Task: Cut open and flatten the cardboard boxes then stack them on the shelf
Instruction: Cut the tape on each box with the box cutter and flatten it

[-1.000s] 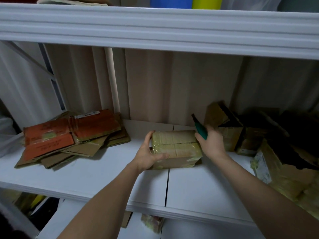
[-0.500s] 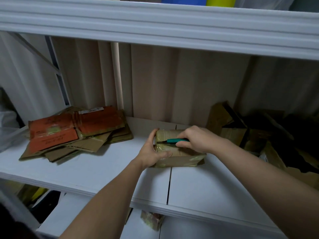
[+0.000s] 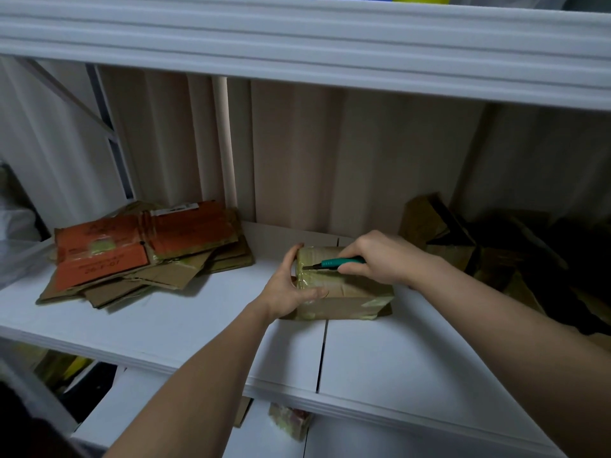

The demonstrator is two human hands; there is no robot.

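At the centre of the frame, on the white shelf [image 3: 198, 312], the left hand [image 3: 291, 292] curls its grip round the near-left corner of a taped cardboard box [image 3: 344, 292], while the right hand [image 3: 377, 259] has its grip closed on a green box cutter [image 3: 340, 262] whose blade meets the tape on the box top. Further back, a stack of flattened boxes [image 3: 145, 252] lies at centre left and unopened or crumpled boxes [image 3: 439, 226] crowd the dim right, so the job looks partly done, with this box barely started
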